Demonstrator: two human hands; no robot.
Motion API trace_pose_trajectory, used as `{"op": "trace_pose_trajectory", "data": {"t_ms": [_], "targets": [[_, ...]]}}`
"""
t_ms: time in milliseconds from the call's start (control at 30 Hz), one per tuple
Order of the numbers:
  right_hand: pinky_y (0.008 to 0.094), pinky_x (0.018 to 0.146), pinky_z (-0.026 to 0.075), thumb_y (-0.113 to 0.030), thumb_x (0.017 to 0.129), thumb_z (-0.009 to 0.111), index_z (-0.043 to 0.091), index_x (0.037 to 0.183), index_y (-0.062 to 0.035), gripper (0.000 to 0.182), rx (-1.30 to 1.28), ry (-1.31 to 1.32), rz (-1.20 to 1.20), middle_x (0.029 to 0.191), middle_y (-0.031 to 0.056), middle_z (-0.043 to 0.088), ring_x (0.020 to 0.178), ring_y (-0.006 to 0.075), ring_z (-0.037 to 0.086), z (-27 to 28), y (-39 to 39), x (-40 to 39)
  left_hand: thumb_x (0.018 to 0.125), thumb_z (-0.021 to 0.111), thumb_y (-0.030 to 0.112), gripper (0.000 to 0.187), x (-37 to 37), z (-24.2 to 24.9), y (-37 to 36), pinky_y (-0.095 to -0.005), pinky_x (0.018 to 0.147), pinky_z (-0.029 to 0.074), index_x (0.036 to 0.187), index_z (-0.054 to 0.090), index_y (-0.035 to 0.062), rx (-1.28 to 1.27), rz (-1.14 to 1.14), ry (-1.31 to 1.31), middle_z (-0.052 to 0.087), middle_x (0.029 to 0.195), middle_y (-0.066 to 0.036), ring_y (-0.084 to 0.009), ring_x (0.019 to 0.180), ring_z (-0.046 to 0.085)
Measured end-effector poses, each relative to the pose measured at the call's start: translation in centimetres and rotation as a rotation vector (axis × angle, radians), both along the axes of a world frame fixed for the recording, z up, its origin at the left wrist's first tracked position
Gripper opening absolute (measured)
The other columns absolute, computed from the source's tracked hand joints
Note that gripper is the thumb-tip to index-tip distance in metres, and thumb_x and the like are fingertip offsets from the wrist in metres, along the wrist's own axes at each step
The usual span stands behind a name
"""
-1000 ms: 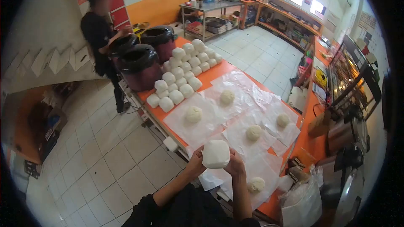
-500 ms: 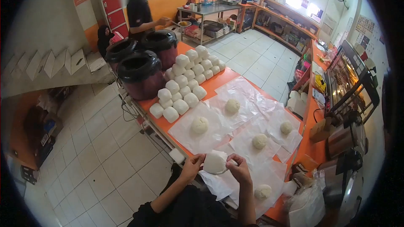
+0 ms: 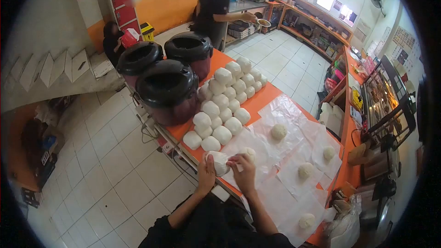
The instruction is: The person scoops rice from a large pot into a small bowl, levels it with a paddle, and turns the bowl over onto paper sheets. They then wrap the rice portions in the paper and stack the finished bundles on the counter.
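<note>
A white wrapped bundle [image 3: 217,163] is held above the near left edge of the orange table. My left hand [image 3: 206,173] is closed around its left side, fingers pointing up. At its right side my right hand [image 3: 242,172] pinches the wrapping. Just behind my right hand a pale dough ball [image 3: 248,155] is partly visible. More dough balls, such as one [image 3: 278,132] and another [image 3: 305,170], rest on thin translucent sheets [image 3: 294,149]. Beyond my hands, several white rounded bundles [image 3: 222,135] are stacked in a pile.
Three black-lidded containers [image 3: 166,87] stand at the table's [image 3: 265,95] left. Behind them a person in black [image 3: 213,7] holds a bowl [image 3: 263,23]. Another person [image 3: 111,41] is at the far left. A counter with a display case [image 3: 381,96] runs along the right.
My hands and the bundle have moved left toward the pile, and the wrapping is gathered closer around it. The standing person has moved right. The camera view has shifted.
</note>
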State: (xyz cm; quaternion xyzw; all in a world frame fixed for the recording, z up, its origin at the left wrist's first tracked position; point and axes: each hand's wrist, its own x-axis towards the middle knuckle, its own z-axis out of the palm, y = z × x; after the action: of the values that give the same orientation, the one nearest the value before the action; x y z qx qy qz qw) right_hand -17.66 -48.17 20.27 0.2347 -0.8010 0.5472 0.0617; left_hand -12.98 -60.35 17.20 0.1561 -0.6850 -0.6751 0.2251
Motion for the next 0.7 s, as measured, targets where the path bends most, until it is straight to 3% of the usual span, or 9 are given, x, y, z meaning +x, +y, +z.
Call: {"op": "trace_pose_trajectory", "data": {"t_ms": [100, 200, 300, 433, 500, 567, 600, 633, 700], "targets": [[0.0354, 0.077, 0.045, -0.022, 0.088, 0.055, 0.054, 0.103, 0.0031, 0.029, -0.014, -0.064, -0.096, 0.094, 0.0164, 0.059, 0.082, 0.0298, 0.058, -0.3, -5.0, 2.2, 0.097, 0.032, 0.040, 0.046, -1.2, 1.4, -1.9, -0.0324, 0.076, 0.044, 0.106, 0.049, -0.0023, -0.193, 0.078, 0.034, 0.057, 0.095, -0.013, -0.0211, 0.086, 0.055], [0.0376, 0.080, 0.045, -0.041, 0.088, 0.053, 0.048, 0.112, 0.0047, 0.052, -0.112, -0.060, -0.138, 0.095, 0.0219, 0.059, 0.091, 0.0323, 0.058, -1.3, -8.2, 2.2, 0.096, 0.037, 0.035, 0.042, -1.8, 0.5, -3.3, -0.0360, 0.073, 0.045, 0.109, 0.047, -0.0025, -0.133, 0.039, -0.011, 0.059, 0.092, -0.017, -0.0274, 0.087, 0.059], [0.0386, 0.084, 0.042, -0.045, 0.088, 0.051, 0.047, 0.116, 0.0056, 0.058, -0.246, -0.505, -0.107, 0.099, 0.0233, 0.059, 0.096, 0.0299, 0.056, -3.1, -9.5, 0.7, 0.096, 0.038, 0.034, 0.040, -3.2, -2.4, -4.7, -0.0355, 0.074, 0.046, 0.110, 0.047, -0.0016, -0.220, 0.029, -0.084, 0.060, 0.094, -0.017, -0.0272, 0.086, 0.060], [0.0389, 0.086, 0.041, -0.033, 0.088, 0.052, 0.044, 0.123, 0.0028, 0.050, 0.148, -0.540, 0.115, 0.101, 0.0221, 0.058, 0.098, 0.0306, 0.055, -8.4, -6.7, -6.1, 0.095, 0.041, 0.029, 0.034, -4.5, -4.0, -5.6, -0.0370, 0.073, 0.046, 0.109, 0.048, -0.0015, -0.187, -0.030, -0.136, 0.060, 0.096, -0.020, -0.0320, 0.084, 0.061], [0.0406, 0.082, 0.043, -0.026, 0.087, 0.055, 0.046, 0.123, 0.0013, 0.046, 0.448, -0.371, 0.173, 0.105, 0.0209, 0.058, 0.098, 0.0326, 0.054, -9.7, -3.7, -10.4, 0.095, 0.042, 0.025, 0.031, -4.6, -3.7, -5.5, -0.0384, 0.073, 0.046, 0.108, 0.049, -0.0019, 0.044, -0.123, -0.071, 0.060, 0.096, -0.022, -0.0349, 0.083, 0.060], [0.0401, 0.079, 0.043, -0.040, 0.088, 0.050, 0.057, 0.111, 0.0016, 0.048, 0.231, -0.165, 0.028, 0.106, 0.0172, 0.059, 0.092, 0.0300, 0.056, -12.1, -2.3, -17.1, 0.092, 0.048, 0.024, 0.029, -4.6, -7.4, -6.0, -0.0398, 0.075, 0.046, 0.106, 0.052, -0.0016, -0.125, -0.198, -0.178, 0.060, 0.093, -0.024, -0.0355, 0.086, 0.060], [0.0378, 0.078, 0.043, -0.045, 0.088, 0.049, 0.057, 0.108, 0.0021, 0.052, 0.199, -0.466, -0.056, 0.096, 0.0139, 0.062, 0.085, 0.0244, 0.058, -9.9, -1.9, -19.7, 0.091, 0.049, 0.023, 0.029, -4.5, -8.9, -6.8, -0.0397, 0.076, 0.046, 0.106, 0.053, -0.0011, -0.268, -0.258, -0.226, 0.060, 0.092, -0.023, -0.0347, 0.087, 0.060], [0.0353, 0.075, 0.044, -0.048, 0.087, 0.051, 0.058, 0.101, 0.0038, 0.054, 0.160, -0.411, -0.088, 0.088, 0.0125, 0.063, 0.081, 0.0207, 0.057, -5.9, -1.9, -21.1, 0.090, 0.051, 0.023, 0.029, -4.3, -10.4, -7.4, -0.0396, 0.077, 0.046, 0.105, 0.054, -0.0007, -0.415, -0.317, -0.277, 0.060, 0.091, -0.023, -0.0340, 0.088, 0.060], [0.0322, 0.064, 0.047, -0.049, 0.077, 0.065, 0.058, 0.091, 0.0044, 0.056, 0.030, -0.401, -0.260, 0.083, 0.0129, 0.062, 0.076, 0.0198, 0.059, -8.1, -0.7, -27.5, 0.087, 0.052, 0.022, 0.027, -3.8, -13.5, -7.7, -0.0396, 0.079, 0.046, 0.102, 0.056, -0.0007, -0.304, -0.587, -0.444, 0.059, 0.092, -0.022, -0.0351, 0.090, 0.058]]}}
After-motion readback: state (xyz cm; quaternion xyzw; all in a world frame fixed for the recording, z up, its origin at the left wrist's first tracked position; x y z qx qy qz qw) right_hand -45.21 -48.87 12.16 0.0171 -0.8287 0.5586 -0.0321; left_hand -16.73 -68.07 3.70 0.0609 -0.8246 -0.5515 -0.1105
